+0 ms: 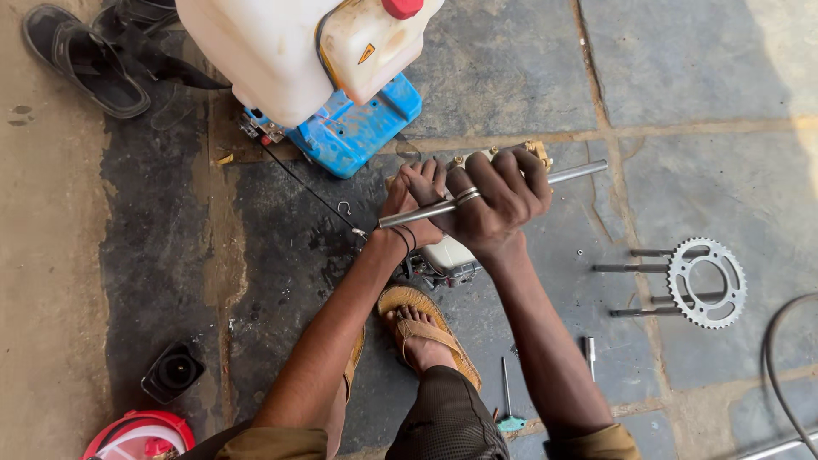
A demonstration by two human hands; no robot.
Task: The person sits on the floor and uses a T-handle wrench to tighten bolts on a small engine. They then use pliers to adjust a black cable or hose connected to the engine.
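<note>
My right hand is clenched around a long grey metal rod that lies almost level across the middle of the view. My left hand sits just left of it, fingers pressed against a small brass-fitted engine part under both hands. The rod's left end pokes out past my left wrist. A ring shows on one right finger and dark bands circle the left wrist.
A white tank on a blue base stands above the hands. A toothed sprocket lies over several rods on the right. My sandalled foot, a screwdriver, a black cap and dark sandals lie around.
</note>
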